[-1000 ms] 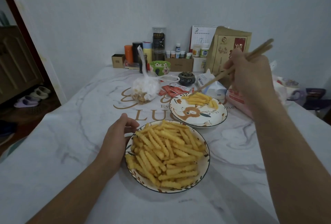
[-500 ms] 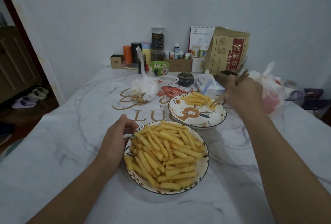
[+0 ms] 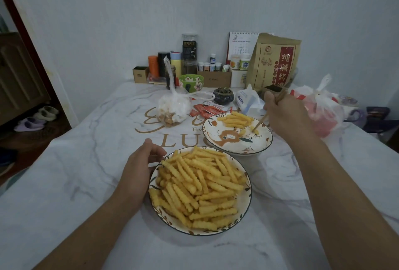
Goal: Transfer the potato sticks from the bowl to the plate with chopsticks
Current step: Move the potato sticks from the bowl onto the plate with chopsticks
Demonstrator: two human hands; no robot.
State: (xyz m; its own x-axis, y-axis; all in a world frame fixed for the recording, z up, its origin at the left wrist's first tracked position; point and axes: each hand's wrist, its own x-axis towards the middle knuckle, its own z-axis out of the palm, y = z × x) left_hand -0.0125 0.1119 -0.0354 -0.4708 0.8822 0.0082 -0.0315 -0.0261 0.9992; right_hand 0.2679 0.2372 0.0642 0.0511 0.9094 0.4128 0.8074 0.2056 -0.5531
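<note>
You have pale yellow, crinkle-ridged potato sticks in a white ceramic bowl with a dark rim and brown leaf sprigs. Your white plate carries an orange-brown animal figure, dark leaves and a dark rim. The white surface is veined in grey marble with gold lettering. Behind stand a green flowered bowl and a tan paper bag with a red label.

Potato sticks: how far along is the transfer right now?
Done: a small cluster of potato sticks already lies on the plate. In hand: the right hand holds the chopsticks, tips down at one stick on the plate; the left hand steadies the bowl. Left: the bowl's heap looks nearly full, so most remains.
</note>
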